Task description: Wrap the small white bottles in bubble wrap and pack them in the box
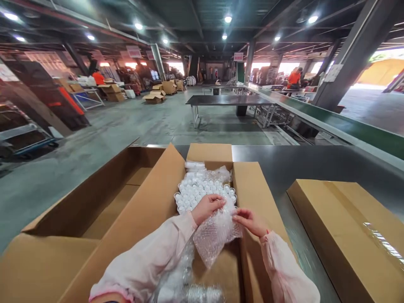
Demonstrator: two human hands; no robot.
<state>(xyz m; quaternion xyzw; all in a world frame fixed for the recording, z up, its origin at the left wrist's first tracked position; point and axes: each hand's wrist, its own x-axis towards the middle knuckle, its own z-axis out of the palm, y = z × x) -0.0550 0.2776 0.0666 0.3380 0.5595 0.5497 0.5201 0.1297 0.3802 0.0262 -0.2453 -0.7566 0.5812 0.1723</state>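
My left hand [208, 208] pinches the upper edge of a sheet of bubble wrap [216, 235], its fingers closed. On the sheet's right side my right hand [251, 221] also grips the wrap between thumb and fingers. The sheet hangs over an open cardboard box [249, 181] with its flaps folded out. Inside, beyond my hands, stand many white round-topped items [198, 191] packed close together; their exact kind is unclear. More bubble wrap [221, 173] lies at the box's far end, and wrapped bundles [202, 293] lie at its near end.
Left of the box stands another open carton [110, 206]. To the right, a taped carton [344, 210] rests on the dark tabletop [284, 164]. A green conveyor belt [331, 120] runs along the right, and a dark table [230, 100] stands ahead. People in orange are far off.
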